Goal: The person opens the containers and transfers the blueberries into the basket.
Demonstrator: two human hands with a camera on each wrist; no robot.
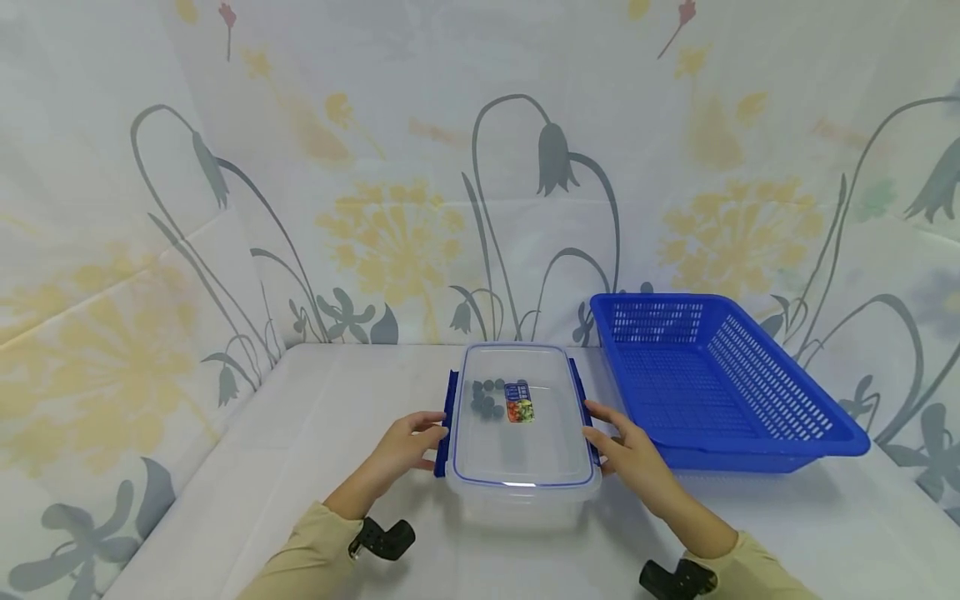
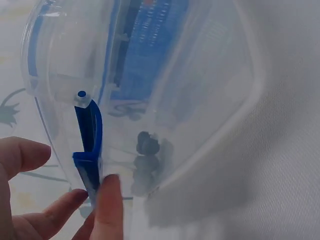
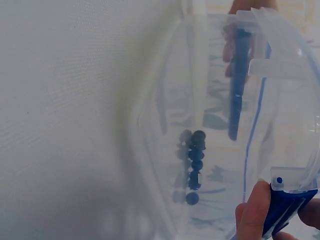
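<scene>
A clear plastic food container (image 1: 517, 504) with a blue-lined lid (image 1: 551, 450) sits on the white table, several small dark blueberry-like balls (image 3: 197, 155) inside. A blue latch runs along each side of it. My left hand (image 1: 401, 450) pinches the left latch (image 2: 89, 165), thumb and fingers on opposite faces; that latch is tilted outward from the wall in the left wrist view. At the other side my right hand (image 1: 630, 454) pinches the right latch (image 3: 287, 207) the same way. A small printed label (image 1: 519, 402) is stuck on the lid.
A large blue plastic basket (image 1: 750, 454) with slotted walls stands right of the container, beyond my right hand. Behind the white table (image 1: 337, 383) hangs a flower-patterned cloth (image 1: 420, 125). Black wrist cameras are strapped over both sleeves.
</scene>
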